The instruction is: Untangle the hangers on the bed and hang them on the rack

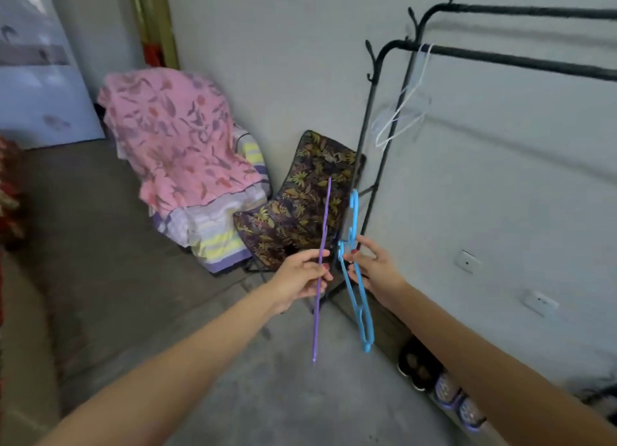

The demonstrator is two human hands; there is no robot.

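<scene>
Purple plastic hanger [321,272], seen edge-on, is pinched in the left hand [300,278]; the right hand [374,268] grips a blue plastic hanger [359,298] just beside it, below the black metal rack [500,59].

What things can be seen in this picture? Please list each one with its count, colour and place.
purple hanger: 1, purple, in left hand
blue hanger: 1, blue, in right hand
white hanger: 1, white, on the rack's front rail
rack: 1, black, by the right wall
pink cloth: 1, pink floral, over a pile in the corner
chair: 1, dark leaf print, beside the rack
shoes: several, under the rack
left hand: 1
right hand: 1
</scene>
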